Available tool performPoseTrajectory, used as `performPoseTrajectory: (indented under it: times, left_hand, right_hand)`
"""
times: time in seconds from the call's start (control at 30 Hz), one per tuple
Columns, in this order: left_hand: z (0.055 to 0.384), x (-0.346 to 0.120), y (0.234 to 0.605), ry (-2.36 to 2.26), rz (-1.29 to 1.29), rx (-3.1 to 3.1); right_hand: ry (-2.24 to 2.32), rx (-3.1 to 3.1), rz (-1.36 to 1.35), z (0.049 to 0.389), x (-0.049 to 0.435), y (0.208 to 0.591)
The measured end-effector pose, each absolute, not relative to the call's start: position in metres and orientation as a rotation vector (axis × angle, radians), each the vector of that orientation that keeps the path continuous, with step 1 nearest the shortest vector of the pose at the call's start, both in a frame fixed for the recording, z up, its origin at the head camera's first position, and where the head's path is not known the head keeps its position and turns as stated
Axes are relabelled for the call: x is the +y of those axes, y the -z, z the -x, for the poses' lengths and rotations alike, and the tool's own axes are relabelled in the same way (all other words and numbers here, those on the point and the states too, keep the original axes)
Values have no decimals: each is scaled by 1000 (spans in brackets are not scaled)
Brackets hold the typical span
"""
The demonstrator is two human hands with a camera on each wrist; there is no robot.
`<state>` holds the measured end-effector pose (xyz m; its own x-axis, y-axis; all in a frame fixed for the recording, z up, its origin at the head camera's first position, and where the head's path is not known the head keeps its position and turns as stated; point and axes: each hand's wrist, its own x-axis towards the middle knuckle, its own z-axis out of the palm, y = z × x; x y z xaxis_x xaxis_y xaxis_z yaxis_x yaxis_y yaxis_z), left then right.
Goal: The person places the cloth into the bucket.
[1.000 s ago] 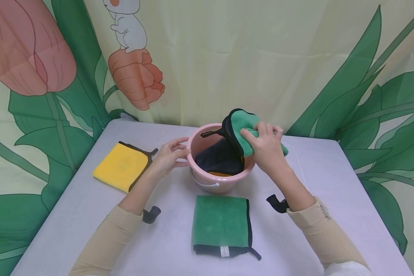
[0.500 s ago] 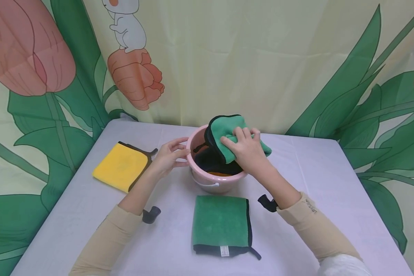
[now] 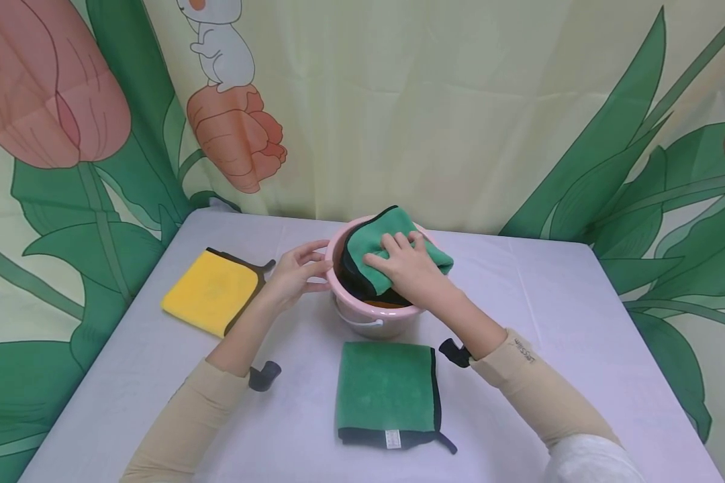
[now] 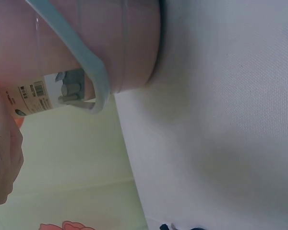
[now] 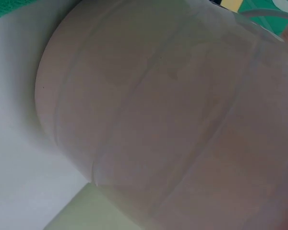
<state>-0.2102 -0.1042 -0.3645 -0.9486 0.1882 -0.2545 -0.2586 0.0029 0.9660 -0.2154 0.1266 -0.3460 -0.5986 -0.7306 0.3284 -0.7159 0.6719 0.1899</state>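
My right hand (image 3: pixel 407 268) grips a green cloth with black edging (image 3: pixel 362 241), bunched over the mouth of a pink bucket (image 3: pixel 371 320). Part of the cloth overhangs the bucket's right rim. Beneath it, dark and orange material (image 3: pixel 387 304) shows inside the bucket. The fingers of my left hand (image 3: pixel 299 274) touch the bucket's left rim from outside, spread and fairly straight. In the left wrist view that hand (image 4: pixel 2 158) is at the edge, beside the bucket's printed label (image 4: pixel 45 93). The bucket's wall (image 5: pixel 149 105) fills most of the right wrist view.
A folded green cloth (image 3: pixel 388 389) with a dark border, white tag and loop lies in front of the bucket. A folded yellow cloth (image 3: pixel 214 292) lies to the left. The bucket's pale handle (image 3: pixel 359 323) hangs down its front. A printed curtain (image 3: pixel 429 121) stands behind the table.
My right hand has moved left and slightly down with the green cloth, from above the bucket's right side to over its mouth. The left hand stays at the rim.
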Motion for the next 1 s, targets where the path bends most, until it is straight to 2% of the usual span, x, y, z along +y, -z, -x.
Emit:
performPoseTrajectory:
  times: [1.0]
  left_hand:
    - [209,-104,364,-2033,67,1964]
  right_hand:
    - [209,-2785,-1312,222,114,352]
